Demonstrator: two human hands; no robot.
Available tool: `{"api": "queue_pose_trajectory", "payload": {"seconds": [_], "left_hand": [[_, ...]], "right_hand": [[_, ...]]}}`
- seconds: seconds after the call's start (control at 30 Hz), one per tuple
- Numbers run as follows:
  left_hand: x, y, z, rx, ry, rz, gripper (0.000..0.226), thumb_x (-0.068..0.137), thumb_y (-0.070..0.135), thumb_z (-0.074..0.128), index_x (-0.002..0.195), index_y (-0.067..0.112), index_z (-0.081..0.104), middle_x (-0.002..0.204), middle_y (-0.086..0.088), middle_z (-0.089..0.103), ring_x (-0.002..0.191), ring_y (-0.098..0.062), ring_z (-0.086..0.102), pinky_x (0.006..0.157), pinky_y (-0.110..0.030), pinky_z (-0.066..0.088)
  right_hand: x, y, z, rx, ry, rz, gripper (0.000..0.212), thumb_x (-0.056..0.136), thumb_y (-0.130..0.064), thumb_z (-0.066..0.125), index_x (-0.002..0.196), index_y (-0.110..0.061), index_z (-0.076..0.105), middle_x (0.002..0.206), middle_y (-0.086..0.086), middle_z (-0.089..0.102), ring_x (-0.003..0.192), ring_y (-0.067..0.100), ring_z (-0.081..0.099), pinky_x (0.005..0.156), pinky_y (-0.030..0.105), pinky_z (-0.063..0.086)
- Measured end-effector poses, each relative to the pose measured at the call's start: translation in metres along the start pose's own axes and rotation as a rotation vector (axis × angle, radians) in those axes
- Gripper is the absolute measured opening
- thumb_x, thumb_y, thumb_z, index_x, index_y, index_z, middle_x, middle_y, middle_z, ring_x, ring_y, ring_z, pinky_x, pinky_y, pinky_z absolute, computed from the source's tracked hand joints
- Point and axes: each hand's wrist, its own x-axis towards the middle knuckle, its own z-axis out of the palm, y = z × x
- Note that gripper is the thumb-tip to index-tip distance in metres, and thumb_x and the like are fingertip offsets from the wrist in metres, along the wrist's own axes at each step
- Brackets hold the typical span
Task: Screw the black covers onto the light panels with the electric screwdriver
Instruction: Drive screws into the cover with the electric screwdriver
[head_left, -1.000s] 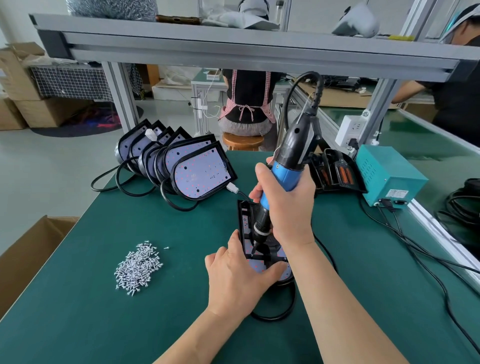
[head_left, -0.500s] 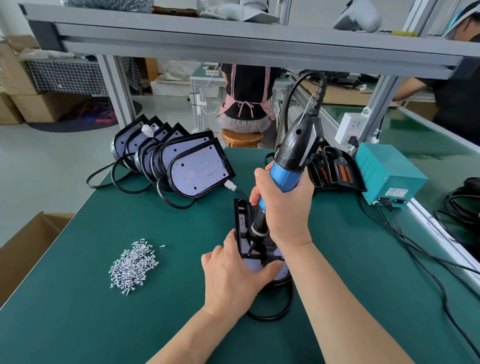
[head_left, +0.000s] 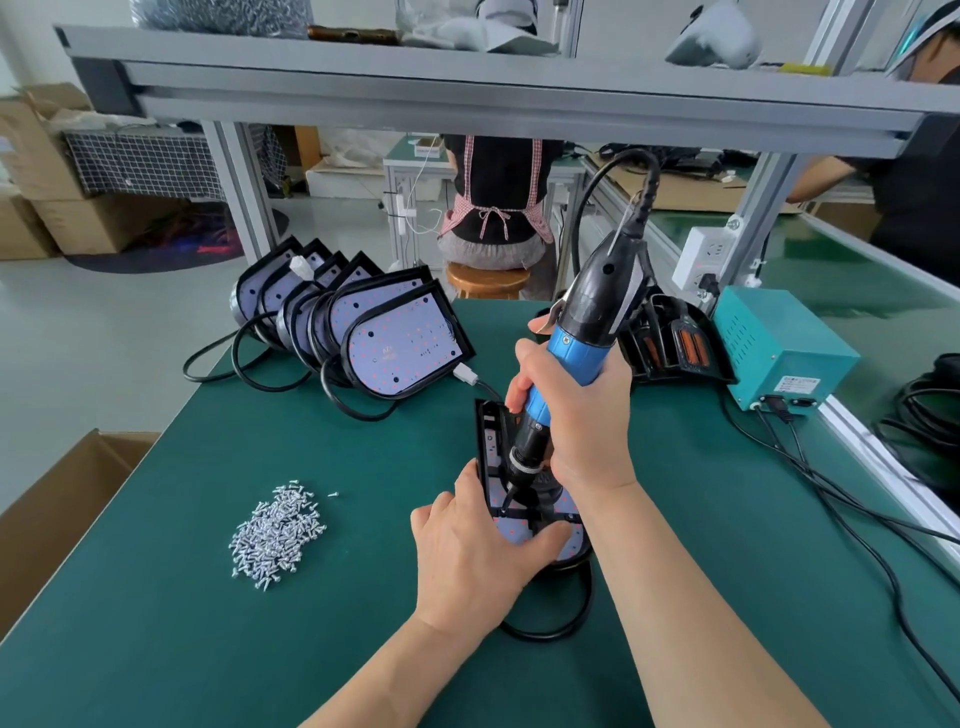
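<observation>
Head view: the blue-and-black electric screwdriver (head_left: 582, 332) is gripped by the right hand (head_left: 582, 421). The flat purple light panel (head_left: 491, 441) is gripped by the left hand (head_left: 467, 545). A screw seems to be going in, so the tip must be kept straight.

Bright, even light here, nothing dim. The pale floor (head_left: 104, 364) at 9 o'clock nearly blows out. Shadows on the green mat (head_left: 208, 649) are soft and faint. Little glints off the screw pile (head_left: 278, 530) and the black shell of the electric screwdriver (head_left: 597, 306). Fisheye bends the shelf beam (head_left: 467, 98) at 12 o'clock; edges go a bit soft.
</observation>
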Motion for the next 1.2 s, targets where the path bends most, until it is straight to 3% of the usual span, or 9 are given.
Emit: {"api": "queue_pose_trajectory", "payload": {"seconds": [0.23, 0.37, 0.5, 0.53, 0.57, 0.63, 0.73, 0.87, 1.2], "left_hand": [[-0.001, 0.005, -0.004, 0.060, -0.011, 0.015, 0.098, 0.053, 0.085, 0.044, 0.129, 0.025, 0.045, 0.100, 0.018, 0.062, 0.104, -0.012, 0.055, 0.101, -0.031, 0.029], [-0.004, 0.006, -0.010, 0.007, -0.047, 0.040, 0.072, 0.055, 0.084, 0.049, 0.112, 0.040, 0.043, 0.091, 0.025, 0.058, 0.095, -0.009, 0.051, 0.091, -0.027, 0.026], [0.001, -0.007, -0.029, 0.159, -0.093, 0.027, 0.086, 0.073, 0.087, 0.032, 0.134, 0.029, 0.047, 0.108, 0.013, 0.062, 0.110, -0.019, 0.047, 0.099, -0.036, 0.033], [0.006, -0.012, -0.041, 0.187, -0.057, 0.012, 0.078, 0.079, 0.082, 0.029, 0.126, 0.027, 0.056, 0.102, 0.008, 0.062, 0.109, -0.023, 0.048, 0.096, -0.038, 0.035], [0.014, -0.019, -0.054, 0.191, 0.003, 0.012, 0.058, 0.085, 0.074, 0.033, 0.104, 0.029, 0.065, 0.091, 0.006, 0.062, 0.103, -0.026, 0.050, 0.089, -0.039, 0.036], [0.032, -0.035, -0.085, 0.264, 0.100, 0.013, 0.033, 0.094, 0.050, 0.047, 0.074, 0.028, 0.061, 0.081, 0.006, 0.062, 0.094, -0.029, 0.052, 0.079, -0.038, 0.034], [0.055, -0.064, -0.123, 0.461, 0.057, -0.076, 0.014, 0.090, 0.024, 0.056, 0.088, 0.032, 0.068, 0.095, 0.009, 0.067, 0.100, -0.026, 0.052, 0.084, -0.037, 0.033], [0.062, -0.077, -0.134, 0.527, -0.097, -0.146, 0.010, 0.086, 0.028, 0.063, 0.087, 0.037, 0.064, 0.090, 0.015, 0.065, 0.105, -0.021, 0.049, 0.088, -0.036, 0.030], [0.059, -0.085, -0.127, 0.502, -0.064, -0.098, 0.011, 0.088, 0.021, 0.066, 0.083, 0.031, 0.065, 0.085, 0.012, 0.063, 0.100, -0.020, 0.054, 0.085, -0.033, 0.028]], "right_hand": [[0.000, -0.028, -0.001, 0.003, -0.083, -0.111, 0.016, 0.082, -0.018, 0.072, 0.094, -0.016, 0.062, 0.055, 0.001, 0.059, 0.048, 0.019, 0.057, 0.055, 0.028, 0.049], [0.003, -0.036, -0.016, 0.125, 0.113, -0.109, 0.016, 0.086, -0.007, 0.069, 0.094, -0.010, 0.056, 0.059, -0.002, 0.055, 0.048, 0.017, 0.053, 0.054, 0.028, 0.048], [-0.004, -0.025, -0.042, 0.301, 0.389, 0.049, 0.016, 0.092, -0.006, 0.067, 0.093, -0.013, 0.053, 0.064, -0.001, 0.052, 0.052, 0.014, 0.051, 0.055, 0.029, 0.047], [-0.006, -0.022, -0.049, 0.322, 0.452, 0.081, 0.016, 0.092, -0.008, 0.068, 0.094, -0.014, 0.053, 0.064, -0.001, 0.052, 0.052, 0.014, 0.051, 0.055, 0.029, 0.047], [-0.008, -0.019, -0.055, 0.329, 0.506, 0.101, 0.016, 0.093, -0.010, 0.068, 0.094, -0.014, 0.053, 0.064, -0.001, 0.052, 0.052, 0.015, 0.051, 0.055, 0.029, 0.047], [-0.012, -0.014, -0.063, 0.324, 0.585, 0.113, 0.015, 0.093, -0.012, 0.069, 0.095, -0.014, 0.054, 0.063, -0.001, 0.052, 0.051, 0.015, 0.051, 0.054, 0.028, 0.047], [-0.013, -0.011, -0.067, 0.332, 0.640, 0.117, 0.016, 0.093, -0.013, 0.070, 0.098, -0.014, 0.055, 0.063, -0.002, 0.053, 0.053, 0.016, 0.052, 0.055, 0.027, 0.048], [-0.012, -0.010, -0.064, 0.337, 0.642, 0.116, 0.016, 0.092, -0.015, 0.071, 0.097, -0.015, 0.056, 0.064, -0.002, 0.053, 0.054, 0.016, 0.054, 0.056, 0.027, 0.049], [-0.013, -0.012, -0.056, 0.332, 0.642, 0.136, 0.017, 0.092, -0.015, 0.071, 0.097, -0.014, 0.055, 0.063, -0.002, 0.054, 0.053, 0.015, 0.054, 0.056, 0.027, 0.050]]}}
